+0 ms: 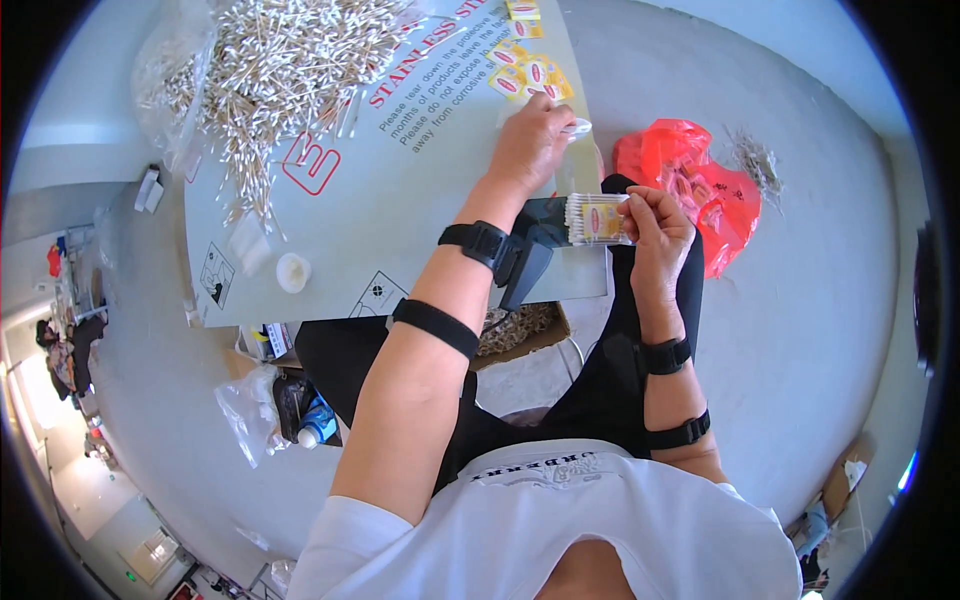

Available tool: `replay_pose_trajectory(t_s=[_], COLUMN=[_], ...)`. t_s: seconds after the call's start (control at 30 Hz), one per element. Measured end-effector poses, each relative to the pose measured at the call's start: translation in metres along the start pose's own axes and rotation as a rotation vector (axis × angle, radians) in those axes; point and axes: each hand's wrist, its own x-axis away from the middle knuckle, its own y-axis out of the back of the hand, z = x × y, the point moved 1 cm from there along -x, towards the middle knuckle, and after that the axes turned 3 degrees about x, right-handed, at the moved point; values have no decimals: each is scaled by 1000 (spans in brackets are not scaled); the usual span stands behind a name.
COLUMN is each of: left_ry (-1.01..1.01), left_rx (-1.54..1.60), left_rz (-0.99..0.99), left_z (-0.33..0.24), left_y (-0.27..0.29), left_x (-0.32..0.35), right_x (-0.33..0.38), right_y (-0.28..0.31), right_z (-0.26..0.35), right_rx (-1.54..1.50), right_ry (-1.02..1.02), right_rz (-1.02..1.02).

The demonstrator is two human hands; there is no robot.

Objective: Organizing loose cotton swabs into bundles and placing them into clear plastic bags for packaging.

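Note:
My right hand [660,238] pinches the right end of a small clear pack of cotton swabs [597,218] with a yellow label inside, held just off the table's right edge. The white swab tips line up at its left end. My left hand [536,142] is farther forward over the table, its fingers closed and their tips at the near edge of the pile of yellow label cards [535,75]. Something whitish shows by that hand, too small to make out. A large heap of loose cotton swabs [290,70] spreads over the far left of the table.
The table [400,200] has a printed protective film. A small round white container [293,272] stands near its front left. Right of the table hangs a red plastic bag [700,190] with pinkish packs. Below the table edge is a cardboard box [520,335]; a blue bottle [318,422] lies left.

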Motion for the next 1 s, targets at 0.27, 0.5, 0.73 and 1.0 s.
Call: replay_pose_trajectory(t_s=[0.27, 0.5, 0.73, 1.0], left_ry=[61, 191, 258, 171], left_rx=[-257, -284, -240, -57], left_rz=[-116, -41, -26, 2], left_z=[3, -7, -28, -26], left_y=[19, 72, 76, 74], left_x=[16, 101, 133, 117], right_x=[-21, -110, -152, -158], right_y=[-4, -73, -109, -102], right_z=[-3, 18, -3, 1], right_rx=[340, 1128, 1293, 1101], right_ry=[256, 848, 765, 861], right_rz=[32, 354, 384, 162])
